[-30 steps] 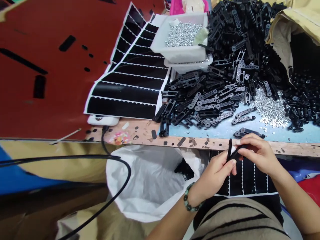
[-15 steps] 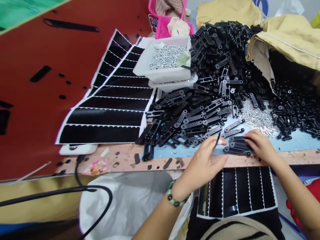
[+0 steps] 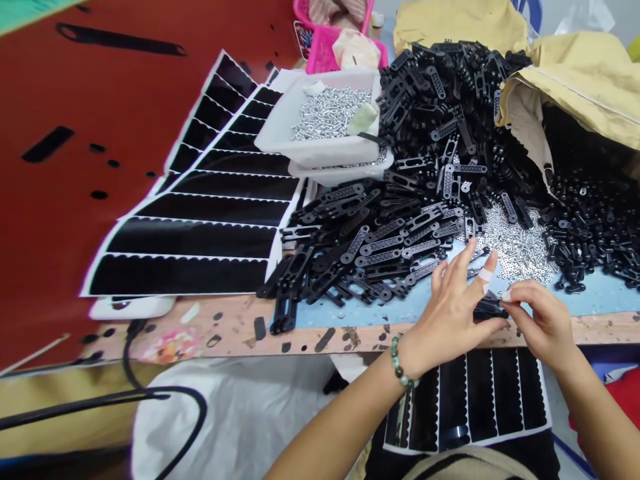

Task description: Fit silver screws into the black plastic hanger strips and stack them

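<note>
On the blue mat (image 3: 360, 319) near the table's front edge, several black plastic link pieces (image 3: 489, 307) lie between my two hands, partly hidden by fingers. My left hand (image 3: 453, 313) reaches over them with its fingers spread, thumb low against their near side, and white tape around one finger. From the right, my right hand (image 3: 543, 323) pinches thumb and forefinger together at the right end of the pieces; what sits in the pinch is too small to make out. A sheet of black strips (image 3: 477, 400) lies on my lap, below both wrists.
A large heap of black link pieces (image 3: 440, 100) spreads behind my hands. Small silver pins (image 3: 520, 243) lie loose on the mat; more fill a white tub (image 3: 320, 150). Sheets of black strips (image 3: 185, 275) stand left. A yellow sack (image 3: 590, 87) covers the back right.
My left hand has moved right over the link pieces and spread its fingers; the thin black strip it held no longer shows in it. My right hand has gone from lying on the pieces to pinching.
</note>
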Available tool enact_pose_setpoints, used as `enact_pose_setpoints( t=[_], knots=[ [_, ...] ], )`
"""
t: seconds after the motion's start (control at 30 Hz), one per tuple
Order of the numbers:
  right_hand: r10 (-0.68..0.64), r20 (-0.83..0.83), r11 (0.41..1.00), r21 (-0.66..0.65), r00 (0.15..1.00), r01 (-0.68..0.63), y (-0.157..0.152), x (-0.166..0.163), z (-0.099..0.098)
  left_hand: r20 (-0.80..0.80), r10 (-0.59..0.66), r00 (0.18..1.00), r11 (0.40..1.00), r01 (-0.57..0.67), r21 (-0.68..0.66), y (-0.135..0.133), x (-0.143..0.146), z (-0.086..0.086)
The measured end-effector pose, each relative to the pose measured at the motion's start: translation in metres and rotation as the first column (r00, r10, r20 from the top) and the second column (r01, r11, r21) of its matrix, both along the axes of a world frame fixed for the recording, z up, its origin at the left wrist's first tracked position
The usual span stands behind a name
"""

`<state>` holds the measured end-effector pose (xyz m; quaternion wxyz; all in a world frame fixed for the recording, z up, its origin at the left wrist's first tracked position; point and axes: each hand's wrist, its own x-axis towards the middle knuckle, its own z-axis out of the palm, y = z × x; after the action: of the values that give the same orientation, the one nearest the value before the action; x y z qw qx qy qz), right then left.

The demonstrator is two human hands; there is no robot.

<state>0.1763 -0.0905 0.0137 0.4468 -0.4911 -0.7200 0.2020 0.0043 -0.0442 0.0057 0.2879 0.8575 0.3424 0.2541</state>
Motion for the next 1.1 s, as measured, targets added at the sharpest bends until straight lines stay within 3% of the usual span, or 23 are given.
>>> enact_pose_setpoints(
  t=[0.13,0.2,0.27,0.33,0.47,0.53,0.6,0.7,0.77,1.1],
  knots=[
    [-0.016,0.061,0.998,0.054,0.998,0.013,-0.002,0.008,-0.001,0.115,0.008,0.993,1.0,-0.009,0.007,0.005,0.004,-0.004],
    [-0.099,0.045,0.988,0.126,0.994,0.093,-0.003,0.014,-0.001,0.206,0.079,0.975,0.997,-0.073,-0.033,0.011,-0.002,-0.004],
    [-0.215,-0.037,0.966,0.137,0.976,0.218,-0.002,0.021,-0.003,0.197,0.165,0.966,0.986,-0.158,-0.05,0.02,-0.009,-0.005],
    [-0.272,-0.096,0.961,0.033,0.958,0.276,0.003,0.027,-0.005,0.049,0.174,0.983,0.985,-0.174,-0.007,0.028,-0.012,-0.008],
    [-0.224,-0.142,0.938,-0.299,0.964,0.174,0.023,0.028,-0.011,-0.215,0.034,0.976,0.999,-0.035,0.003,0.034,-0.01,-0.017],
    [-0.208,-0.201,0.895,-0.434,0.957,0.103,0.034,0.023,-0.014,-0.218,-0.001,0.976,1.0,0.005,0.021,0.031,-0.012,-0.018],
    [-0.185,-0.237,0.848,-0.529,0.954,0.033,0.043,0.017,-0.018,-0.177,0.049,0.983,0.996,-0.036,0.08,0.026,-0.021,-0.018],
    [-0.142,-0.238,0.785,-0.619,0.961,-0.037,0.05,0.003,-0.025,-0.127,0.171,0.977,0.974,-0.148,0.172,0.014,-0.04,-0.017],
    [-0.122,-0.221,0.76,-0.647,0.968,-0.052,0.05,-0.007,-0.029,-0.147,0.178,0.973,0.968,-0.146,0.202,0.005,-0.05,-0.019],
    [-0.042,0.04,0.852,-0.521,0.998,0.056,0.048,-0.031,-0.037,-0.169,0.133,0.977,0.984,-0.11,0.138,-0.014,-0.054,-0.035]
  ],
)
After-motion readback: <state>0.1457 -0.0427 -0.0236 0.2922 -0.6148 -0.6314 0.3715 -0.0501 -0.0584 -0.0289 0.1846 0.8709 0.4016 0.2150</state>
